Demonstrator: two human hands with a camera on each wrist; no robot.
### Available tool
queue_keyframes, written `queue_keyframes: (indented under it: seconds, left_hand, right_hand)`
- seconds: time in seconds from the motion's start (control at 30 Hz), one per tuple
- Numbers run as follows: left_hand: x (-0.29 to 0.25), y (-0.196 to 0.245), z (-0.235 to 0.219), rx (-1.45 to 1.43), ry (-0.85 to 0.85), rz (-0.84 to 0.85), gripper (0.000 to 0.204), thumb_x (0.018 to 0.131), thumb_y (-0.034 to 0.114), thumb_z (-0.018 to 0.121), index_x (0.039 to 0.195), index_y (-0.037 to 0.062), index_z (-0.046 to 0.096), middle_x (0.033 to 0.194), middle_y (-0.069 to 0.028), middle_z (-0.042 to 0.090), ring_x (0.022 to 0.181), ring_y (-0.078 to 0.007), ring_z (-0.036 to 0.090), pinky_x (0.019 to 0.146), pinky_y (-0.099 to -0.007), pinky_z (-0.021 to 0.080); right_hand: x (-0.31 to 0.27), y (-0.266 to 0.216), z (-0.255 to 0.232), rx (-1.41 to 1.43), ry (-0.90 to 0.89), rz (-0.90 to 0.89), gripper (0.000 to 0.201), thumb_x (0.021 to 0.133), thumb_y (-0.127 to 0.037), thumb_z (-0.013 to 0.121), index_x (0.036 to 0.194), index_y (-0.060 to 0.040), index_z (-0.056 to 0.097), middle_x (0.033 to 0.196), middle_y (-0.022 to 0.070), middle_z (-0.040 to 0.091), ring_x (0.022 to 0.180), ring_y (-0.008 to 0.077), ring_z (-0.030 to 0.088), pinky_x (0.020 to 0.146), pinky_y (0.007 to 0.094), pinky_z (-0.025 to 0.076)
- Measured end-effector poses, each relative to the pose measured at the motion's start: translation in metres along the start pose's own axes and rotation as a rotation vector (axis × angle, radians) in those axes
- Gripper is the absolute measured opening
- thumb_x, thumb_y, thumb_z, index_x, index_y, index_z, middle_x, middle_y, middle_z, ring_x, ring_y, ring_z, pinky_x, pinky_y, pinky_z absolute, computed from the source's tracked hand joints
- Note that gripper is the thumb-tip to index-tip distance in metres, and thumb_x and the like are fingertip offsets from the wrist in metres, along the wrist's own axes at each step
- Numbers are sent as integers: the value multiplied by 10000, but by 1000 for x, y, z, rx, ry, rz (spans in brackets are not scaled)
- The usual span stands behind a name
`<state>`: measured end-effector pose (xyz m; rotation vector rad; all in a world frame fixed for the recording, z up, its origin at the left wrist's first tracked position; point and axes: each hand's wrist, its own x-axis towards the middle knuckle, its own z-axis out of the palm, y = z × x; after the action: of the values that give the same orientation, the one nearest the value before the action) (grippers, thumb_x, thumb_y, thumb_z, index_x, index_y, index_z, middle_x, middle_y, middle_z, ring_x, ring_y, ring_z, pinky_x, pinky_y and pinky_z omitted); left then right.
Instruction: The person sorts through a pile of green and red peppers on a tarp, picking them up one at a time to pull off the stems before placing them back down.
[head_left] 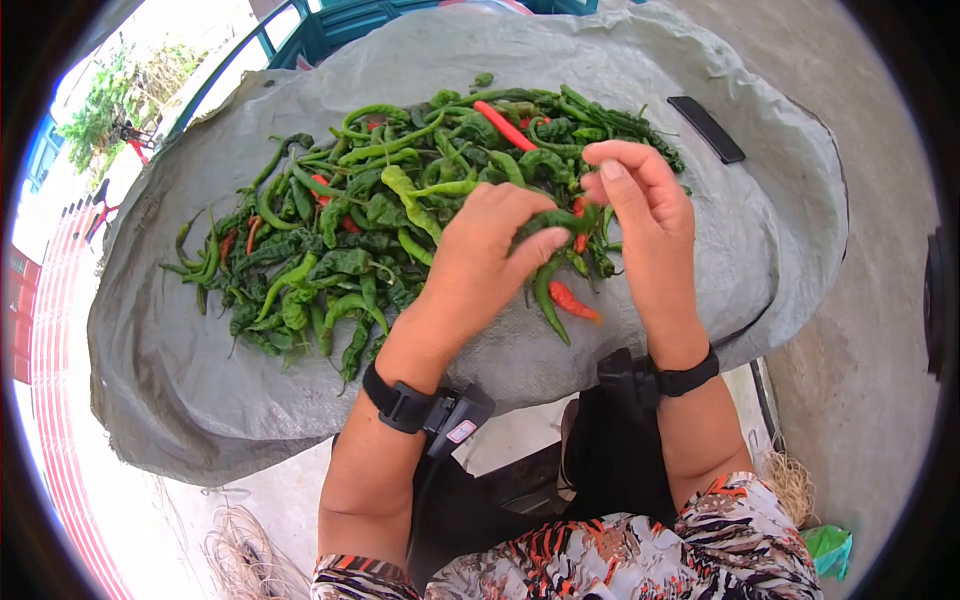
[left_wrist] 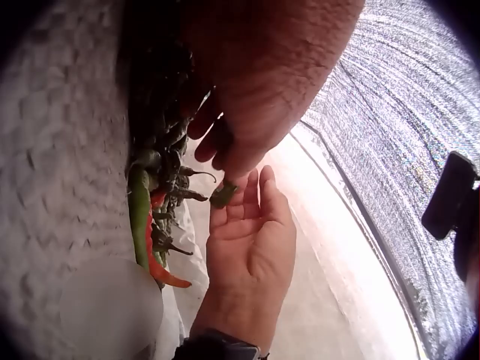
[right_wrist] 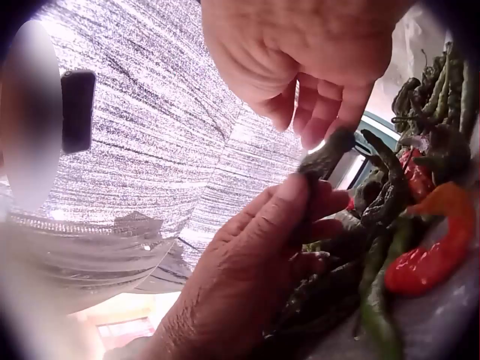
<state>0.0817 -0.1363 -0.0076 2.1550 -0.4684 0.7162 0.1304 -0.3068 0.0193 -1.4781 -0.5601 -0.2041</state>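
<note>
My left hand grips a dark green chili pepper between thumb and fingers, above the near right side of a pepper pile. In the right wrist view the pepper sticks out past the left thumb, toward the right hand's fingertips. My right hand is raised just right of it, thumb and forefinger close together in the head view. Its palm and loosely extended fingers show in the left wrist view, with nothing visible in them. A red chili and a long green one lie below the hands.
The pile of mostly green chilies, some red, lies on a grey woven sheet. A black phone rests on the sheet at the back right. Behind stands a teal metal frame. Straw-like fibres lie on the ground.
</note>
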Motion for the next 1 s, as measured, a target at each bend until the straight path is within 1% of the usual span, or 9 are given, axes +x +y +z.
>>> queue_keyframes:
  seconds: [0.13, 0.23, 0.33, 0.43, 0.53, 0.63, 0.73, 0.8, 1.0]
  left_hand:
    - [-1, 6, -2, -225, 99, -221, 217, 957, 165, 683, 1109, 21, 627, 865, -37, 650, 757, -94, 566, 696, -255, 476]
    - [-1, 7, -4, -371, 35, -329, 223, 944, 151, 693, 1110, 19, 626, 858, -30, 647, 755, -94, 565, 697, -254, 475]
    - [0, 9, -5, -271, 4, -177, 251, 912, 132, 728, 1111, 16, 629, 892, -24, 649, 777, -99, 579, 688, -264, 483]
    - [0, 4, -4, -123, 48, -61, 293, 855, 90, 759, 1117, 36, 640, 895, -116, 615, 757, -187, 619, 672, -320, 498]
    - [0, 3, 2, -304, 113, -134, 326, 834, 66, 765, 1136, 39, 644, 909, -113, 607, 777, -213, 629, 691, -327, 509]
    - [1, 7, -1, -234, 72, -170, 311, 857, 51, 733, 1153, 30, 642, 919, -127, 620, 791, -220, 639, 704, -323, 521]
    - [0, -1, 3, -167, 88, -167, 287, 910, 32, 679, 1196, 24, 648, 911, -44, 659, 743, -100, 587, 663, -246, 495]
    - [-1, -3, 3, -191, 89, -215, 220, 947, 50, 638, 1164, 22, 648, 849, -37, 659, 697, -90, 580, 635, -242, 494]
    - [2, 9, -6, -183, 121, -433, 129, 995, 128, 604, 1042, 11, 632, 745, -19, 650, 622, -63, 561, 566, -229, 459]
  right_hand:
    - [1, -1, 0, -167, -61, -34, 202, 1019, -179, 577, 1128, -29, 660, 946, -9, 636, 778, 44, 569, 687, 205, 449]
    - [0, -2, -1, -176, -148, 37, 205, 1017, -184, 583, 1128, -29, 659, 900, -26, 615, 772, 39, 553, 679, 198, 432]
    - [-1, -7, 2, -87, -164, 56, 200, 1003, -178, 608, 1126, -28, 657, 878, -33, 599, 750, 39, 537, 667, 202, 430]
    - [-1, -4, 0, -87, -179, 22, 187, 986, -152, 634, 1124, -28, 657, 875, -29, 601, 745, 41, 547, 661, 207, 438]
    - [-1, -6, 0, -28, -120, 53, 186, 974, -131, 651, 1131, -30, 656, 888, -21, 613, 761, 43, 567, 663, 202, 452]
    - [1, -8, 1, 76, -3, 77, 193, 971, -129, 658, 1140, -35, 656, 902, -11, 628, 760, 46, 580, 663, 196, 470]
    - [2, -8, 1, 113, 68, 79, 199, 973, -136, 658, 1146, -38, 655, 912, -3, 636, 742, 51, 588, 657, 197, 485]
    - [2, -10, 0, 109, 92, 80, 194, 976, -135, 655, 1144, -37, 654, 917, 0, 640, 732, 55, 596, 655, 200, 490]
    - [0, -12, -1, 108, -49, 25, 206, 961, -98, 668, 1153, -27, 644, 958, 14, 654, 740, 65, 610, 681, 199, 497]
